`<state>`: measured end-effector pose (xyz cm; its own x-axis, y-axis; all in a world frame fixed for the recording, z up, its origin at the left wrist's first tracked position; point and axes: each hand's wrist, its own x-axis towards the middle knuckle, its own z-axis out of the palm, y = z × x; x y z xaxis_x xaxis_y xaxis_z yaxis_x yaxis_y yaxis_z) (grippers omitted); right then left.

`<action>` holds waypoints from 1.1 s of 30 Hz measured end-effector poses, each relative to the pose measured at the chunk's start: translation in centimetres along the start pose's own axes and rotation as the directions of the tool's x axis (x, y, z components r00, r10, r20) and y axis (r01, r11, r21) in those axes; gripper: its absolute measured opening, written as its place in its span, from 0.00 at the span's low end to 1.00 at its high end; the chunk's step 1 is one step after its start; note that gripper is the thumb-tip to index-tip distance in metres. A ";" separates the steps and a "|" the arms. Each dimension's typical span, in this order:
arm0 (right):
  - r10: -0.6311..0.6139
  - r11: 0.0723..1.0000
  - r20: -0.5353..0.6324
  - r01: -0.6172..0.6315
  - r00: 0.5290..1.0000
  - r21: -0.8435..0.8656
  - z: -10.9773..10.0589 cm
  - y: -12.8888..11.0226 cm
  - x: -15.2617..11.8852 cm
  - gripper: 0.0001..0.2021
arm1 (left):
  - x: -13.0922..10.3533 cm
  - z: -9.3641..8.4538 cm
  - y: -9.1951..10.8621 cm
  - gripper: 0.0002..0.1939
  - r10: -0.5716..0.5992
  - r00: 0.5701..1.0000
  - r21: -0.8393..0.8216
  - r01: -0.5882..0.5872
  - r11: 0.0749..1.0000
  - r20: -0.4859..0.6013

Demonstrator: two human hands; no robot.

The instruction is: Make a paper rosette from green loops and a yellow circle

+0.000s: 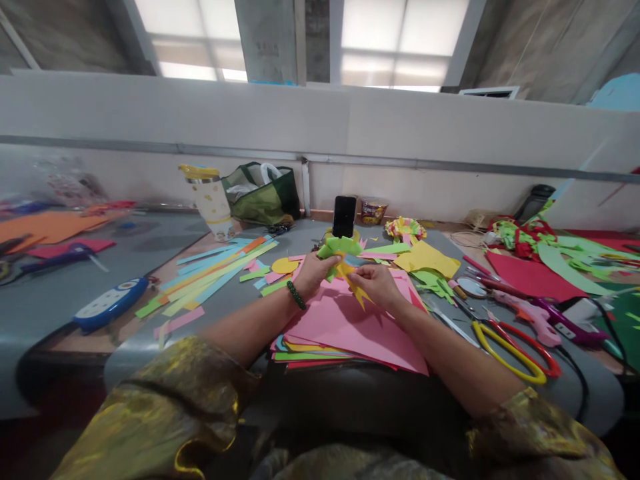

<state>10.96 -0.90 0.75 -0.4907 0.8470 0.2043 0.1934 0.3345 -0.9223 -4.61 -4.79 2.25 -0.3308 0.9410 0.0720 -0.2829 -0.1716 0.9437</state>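
Note:
My left hand [320,270], with a green bead bracelet at the wrist, is closed on a paper flower [338,247] with green petals on top and yellow pointed strips below. On its right side my right hand [376,283] pinches the yellow paper strips [361,293] with thumb and fingers. A bit of blue-grey paper shows between the two hands. Both hands are above a stack of coloured paper sheets [350,327], pink on top. The exact grip of the left fingertips is partly hidden by the paper.
Paper strips [220,267] lie to the left, near a tumbler [210,200] and a blue-and-white object [111,303]. Behind my hands stands a phone [344,217]. At right are yellow-handled scissors [507,353], red-handled scissors, a pink glue gun [525,317] and red paper [537,275].

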 end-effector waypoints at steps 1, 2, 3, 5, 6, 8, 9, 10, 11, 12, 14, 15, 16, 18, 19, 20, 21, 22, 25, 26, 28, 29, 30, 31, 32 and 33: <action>0.001 1.000 -0.004 -0.001 1.000 -0.004 0.0 0.0 0.0 0.11 | 0.0 0.0 -0.1 0.13 0.001 1.000 0.001 -0.001 1.000 0.003; 0.002 1.000 -0.007 -0.002 1.000 -0.007 0.0 0.1 0.0 0.11 | 0.0 -0.1 -0.2 0.13 0.002 1.000 0.001 -0.002 1.000 0.005; 0.003 1.000 -0.009 -0.003 1.000 -0.010 0.0 0.0 0.0 0.11 | 0.1 -0.1 -0.2 0.13 0.002 1.000 0.002 -0.002 1.000 0.007; 0.008 1.000 -0.012 -0.009 1.000 -0.015 0.0 0.0 -0.1 0.10 | 0.1 -0.2 -0.4 0.13 0.003 1.000 0.002 -0.003 1.000 0.010; 0.012 1.000 -0.014 -0.012 1.000 -0.017 0.0 -0.1 -0.1 0.10 | 0.1 -0.2 -0.4 0.14 0.004 1.000 0.001 -0.004 1.000 0.012; 0.019 1.000 -0.022 -0.020 1.000 -0.021 0.1 -0.3 -0.1 0.10 | 0.1 -0.2 -0.4 0.15 0.006 1.000 0.001 -0.006 1.000 0.015; 0.024 0.999 -0.028 -0.024 0.999 -0.023 0.1 -0.4 -0.1 0.11 | 0.1 -0.2 -0.3 0.16 0.007 1.000 0.002 -0.007 1.000 0.017; 0.028 0.999 -0.035 -0.029 0.999 -0.025 0.1 -0.5 -0.1 0.11 | 0.1 -0.1 -0.3 0.16 0.007 1.000 0.003 -0.007 1.000 0.019; 0.032 0.999 -0.040 -0.034 0.999 -0.028 0.1 -0.6 -0.1 0.11 | 0.0 -0.1 -0.2 0.16 0.008 1.000 0.006 -0.008 1.000 0.023; 0.036 0.999 -0.046 -0.038 0.998 -0.031 0.1 -0.7 -0.1 0.11 | -0.1 0.0 -0.1 0.17 0.009 1.000 0.009 -0.009 1.000 0.028; 0.042 0.998 -0.055 -0.045 0.998 -0.039 0.1 -0.8 -0.1 0.11 | -0.2 0.1 0.1 0.18 0.014 0.999 0.017 -0.015 1.000 0.041; 0.045 0.998 -0.059 -0.047 0.997 -0.043 0.0 -0.8 -0.1 0.10 | -0.3 0.2 0.1 0.18 0.018 0.999 0.022 -0.019 1.000 0.046; 0.047 0.998 -0.064 -0.050 0.997 -0.047 0.0 -0.8 -0.1 0.10 | -0.4 0.2 0.2 0.18 0.022 0.999 0.027 -0.024 0.999 0.048; 0.051 0.997 -0.072 -0.054 0.996 -0.054 0.1 -0.7 -0.1 0.10 | -0.4 0.2 0.1 0.18 0.029 0.998 0.039 -0.031 0.999 0.048; 0.052 0.997 -0.074 -0.056 0.996 -0.057 0.1 -0.7 -0.1 0.10 | -0.3 0.1 0.1 0.17 0.031 0.998 0.046 -0.033 0.998 0.047; 0.054 0.997 -0.074 -0.058 0.996 -0.059 0.1 -0.7 -0.1 0.10 | -0.3 0.1 0.0 0.17 0.033 0.998 0.052 -0.035 0.998 0.046; 0.055 0.996 -0.073 -0.060 0.996 -0.060 0.1 -0.7 -0.1 0.11 | -0.2 0.0 0.0 0.16 0.034 0.998 0.060 -0.037 0.998 0.045; 0.057 0.996 -0.071 -0.061 0.996 -0.061 0.1 -0.7 -0.1 0.11 | -0.1 -0.1 0.0 0.16 0.035 0.998 0.067 -0.038 0.997 0.044; 0.062 0.996 -0.061 -0.066 0.996 -0.060 0.1 -0.9 -0.3 0.11 | 0.0 -0.2 -0.1 0.14 0.038 0.998 0.087 -0.041 0.995 0.040; 0.064 0.996 -0.058 -0.067 0.996 -0.060 0.1 -0.9 -0.3 0.11 | 0.1 -0.2 0.0 0.14 0.038 0.998 0.093 -0.041 0.995 0.042; 0.074 0.995 -0.050 -0.077 0.996 -0.057 0.1 -1.0 -0.4 0.11 | 0.1 -0.3 0.0 0.13 0.038 0.998 0.102 -0.043 0.994 0.049; 0.084 0.995 -0.045 -0.086 0.995 -0.054 0.0 -0.9 -0.4 0.11 | 0.1 -0.3 0.1 0.14 0.038 0.998 0.106 -0.043 0.993 0.052; 0.095 0.994 -0.040 -0.097 0.995 -0.052 0.0 -0.9 -0.4 0.12 | 0.1 -0.3 0.1 0.14 0.039 0.998 0.108 -0.044 0.993 0.054; 0.108 0.993 -0.033 -0.109 0.994 -0.049 0.0 -0.8 -0.4 0.13 | 0.1 -0.3 0.2 0.15 0.040 0.998 0.110 -0.046 0.993 0.055; 0.122 0.991 -0.023 -0.123 0.992 -0.044 0.0 -0.7 -0.3 0.15 | 0.1 -0.3 0.2 0.15 0.042 0.998 0.111 -0.047 0.993 0.055; 0.137 0.990 -0.011 -0.137 0.991 -0.035 0.0 -0.6 -0.3 0.16 | 0.1 -0.4 0.3 0.15 0.044 0.997 0.111 -0.050 0.992 0.056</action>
<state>11.00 -1.35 1.25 -0.4501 0.8894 0.0801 0.2881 0.2296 -0.9297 -5.06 -4.86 2.42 -0.2921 0.9473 0.1315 -0.1638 -0.1851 0.9690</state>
